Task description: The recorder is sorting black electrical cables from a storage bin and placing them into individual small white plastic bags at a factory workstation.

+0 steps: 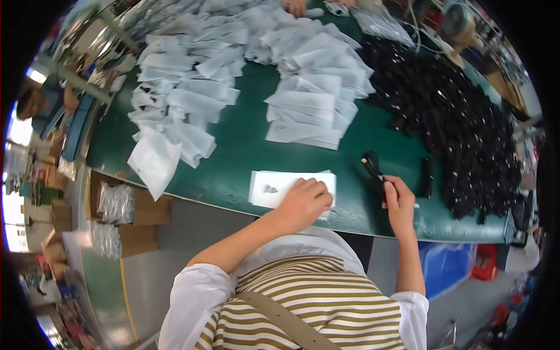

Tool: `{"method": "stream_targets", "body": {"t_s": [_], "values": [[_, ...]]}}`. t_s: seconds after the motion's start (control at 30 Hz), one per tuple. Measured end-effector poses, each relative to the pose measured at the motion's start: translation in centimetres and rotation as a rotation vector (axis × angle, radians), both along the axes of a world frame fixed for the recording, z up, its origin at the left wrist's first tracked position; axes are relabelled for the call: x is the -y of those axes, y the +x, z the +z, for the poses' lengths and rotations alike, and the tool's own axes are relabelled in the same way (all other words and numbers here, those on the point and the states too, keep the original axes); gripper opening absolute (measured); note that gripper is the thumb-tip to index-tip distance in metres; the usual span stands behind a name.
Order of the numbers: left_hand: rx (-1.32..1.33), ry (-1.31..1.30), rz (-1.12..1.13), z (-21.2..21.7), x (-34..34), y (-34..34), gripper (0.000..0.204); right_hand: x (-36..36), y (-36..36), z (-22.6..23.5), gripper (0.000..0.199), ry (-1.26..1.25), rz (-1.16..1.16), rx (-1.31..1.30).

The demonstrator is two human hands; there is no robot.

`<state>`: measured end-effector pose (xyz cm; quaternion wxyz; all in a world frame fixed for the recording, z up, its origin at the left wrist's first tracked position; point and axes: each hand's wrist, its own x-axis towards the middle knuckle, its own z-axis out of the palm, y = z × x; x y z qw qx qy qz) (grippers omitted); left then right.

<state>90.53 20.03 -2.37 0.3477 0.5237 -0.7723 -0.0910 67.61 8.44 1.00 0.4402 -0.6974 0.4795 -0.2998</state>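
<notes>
Small stack of white flat bags (pixel 274 188) at near edge of green table (pixel 239 157), centre. Left hand (pixel 304 201) pressed on its right part, fingers curled down. Right hand (pixel 399 201) just right of it, pinching a black strap piece (pixel 373 168) that runs up and away. Far right: big heap of black pieces (pixel 455 122). Far left and centre: spread piles of white bags (pixel 204 87). Another person's hand (pixel 296 7) at far edge.
</notes>
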Motion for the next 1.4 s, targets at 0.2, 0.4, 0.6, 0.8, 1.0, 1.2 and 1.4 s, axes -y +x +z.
{"method": "stream_targets", "body": {"t_s": [0.2,0.4,0.6,0.8,1.0,1.2,1.4], "values": [[-0.132,0.063,0.057,-0.3,0.0,-0.3,0.014,-1.7,-1.3,-0.1,0.015,-0.349,0.202,-0.040],[-0.428,0.248,0.134,0.1,-0.6,-0.6,0.010,-4.1,-1.8,0.7,0.023,-0.574,0.392,-0.099],[-0.606,0.241,0.092,0.7,-0.8,-0.9,0.013,-4.4,-1.9,0.3,0.024,-0.552,0.562,-0.178],[-0.309,0.004,-0.094,2.4,-0.1,-0.9,0.015,-3.0,-0.4,0.3,0.024,0.834,0.374,0.062],[-0.299,-0.075,0.036,4.1,0.1,0.4,0.017,-5.8,4.0,1.1,0.030,-0.185,0.400,0.205],[-1.284,0.154,0.013,5.8,2.6,4.7,0.016,-4.0,2.6,1.9,0.027,-0.587,0.204,0.027],[-1.525,0.185,-0.061,9.1,4.9,4.0,0.014,-0.4,-1.2,1.6,0.021,-0.526,0.058,0.193]]}}
